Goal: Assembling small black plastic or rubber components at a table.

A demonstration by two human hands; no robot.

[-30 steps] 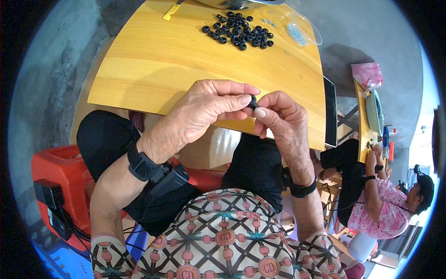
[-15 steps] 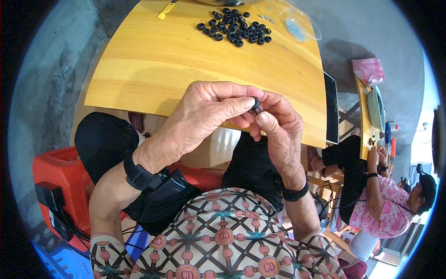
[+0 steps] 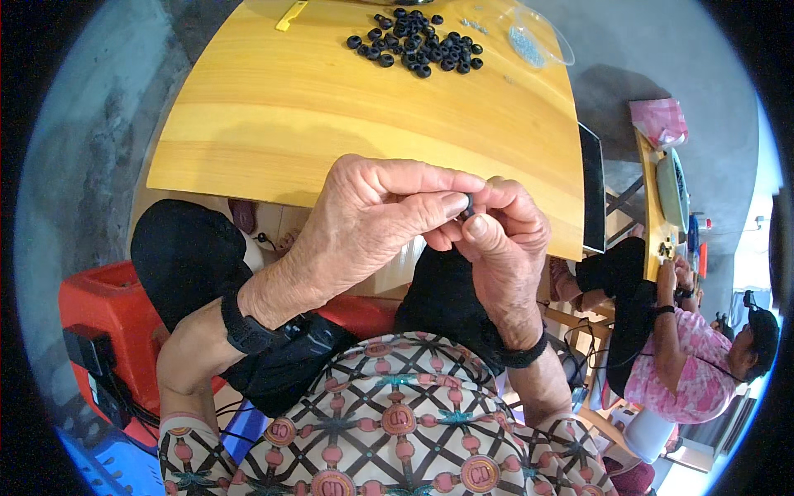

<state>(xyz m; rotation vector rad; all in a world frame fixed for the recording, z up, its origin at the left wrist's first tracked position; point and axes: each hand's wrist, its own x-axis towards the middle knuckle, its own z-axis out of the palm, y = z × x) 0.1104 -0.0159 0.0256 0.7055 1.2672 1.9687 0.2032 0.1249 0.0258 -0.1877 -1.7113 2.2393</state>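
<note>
Between the fingertips of both hands is a small black round part (image 3: 469, 205), mostly covered by the fingers. My left hand (image 3: 376, 217) pinches it from the left with thumb and forefinger. On its other side my right hand (image 3: 506, 240) grips it, thumb pressed close to the left fingertips. Both hands are held above the near edge of the wooden table (image 3: 331, 124). A pile of similar black parts (image 3: 418, 43), rounded and with holes, lies at the table's far side.
A clear round dish (image 3: 529, 45) with small silvery pieces stands at the far right of the table. A yellow tool (image 3: 291, 16) lies far left. To the right another person (image 3: 678, 364) sits at a side bench with a green basin (image 3: 672, 190). A red stool (image 3: 112, 306) is at left.
Both hands have moved slightly down and to the right, still holding the black part. It is now more hidden by the fingers.
</note>
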